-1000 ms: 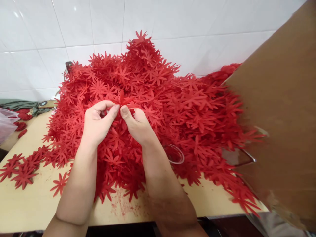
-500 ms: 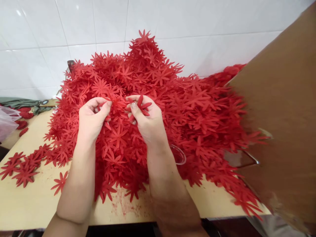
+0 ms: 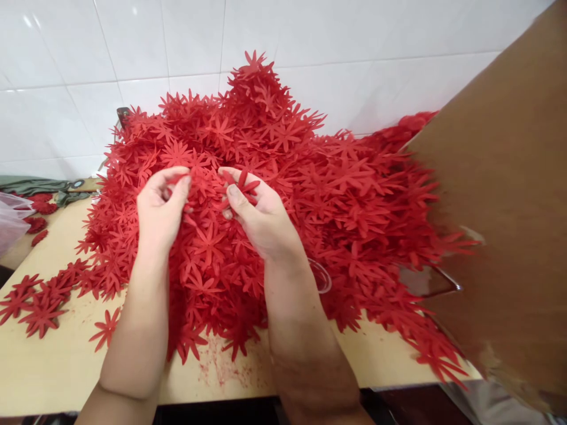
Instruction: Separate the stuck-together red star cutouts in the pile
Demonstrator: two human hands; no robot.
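A big heap of red cut-out flower petals (image 3: 283, 171) covers the middle of a pale wooden table (image 3: 53, 366). Both my hands rest on top of the heap. My left hand (image 3: 160, 209) is curled, thumb against fingers, pinching a red petal piece at its tips. My right hand (image 3: 257, 212) is closed on a small red flower piece (image 3: 241, 186) held between thumb and fingers. The two hands are a short gap apart.
A brown cardboard box (image 3: 505, 195) leans in at the right with petals spilling from it. Loose red flowers (image 3: 35, 301) lie at the left. A clear round rim (image 3: 325, 280) shows under the heap. A plastic bag (image 3: 11, 221) and scissors (image 3: 75, 186) sit far left by the tiled wall.
My hands were touching over one petal piece; they have drawn apart, each keeping a red piece, and moved slightly up the heap.
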